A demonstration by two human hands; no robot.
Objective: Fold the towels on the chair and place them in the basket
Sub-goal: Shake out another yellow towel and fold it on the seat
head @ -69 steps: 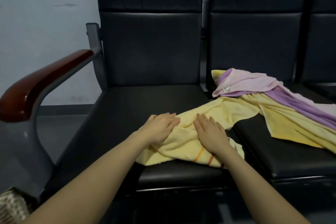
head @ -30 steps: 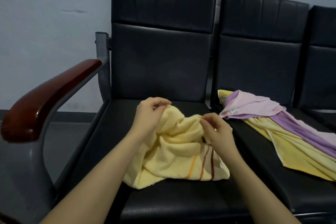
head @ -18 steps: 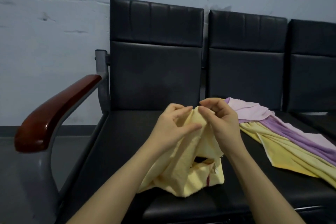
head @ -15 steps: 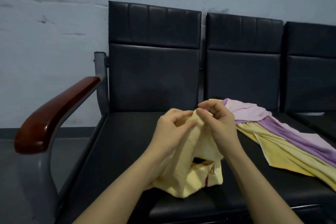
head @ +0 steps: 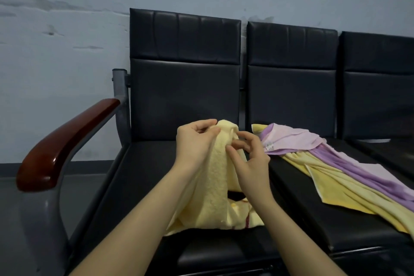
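A pale yellow towel (head: 215,186) with red and orange stripes near its hem is lifted off the left chair seat (head: 139,177); its lower end still lies bunched on the seat. My left hand (head: 192,143) grips the towel's raised top fold. My right hand (head: 248,163) is just below and to the right, with thumb and curled fingertips pinching the towel's right edge. A purple towel (head: 291,141) lies over another yellow towel (head: 336,188) on the middle seat. No basket is in view.
Three black padded seats are joined in a row against a grey wall. A glossy wooden armrest (head: 67,141) on a grey metal frame stands out at the left. Grey floor shows beyond it.
Both hands gathered the flat towel and lifted it off the seat. In the last half second my right hand slid a little down from the top fold along the edge.
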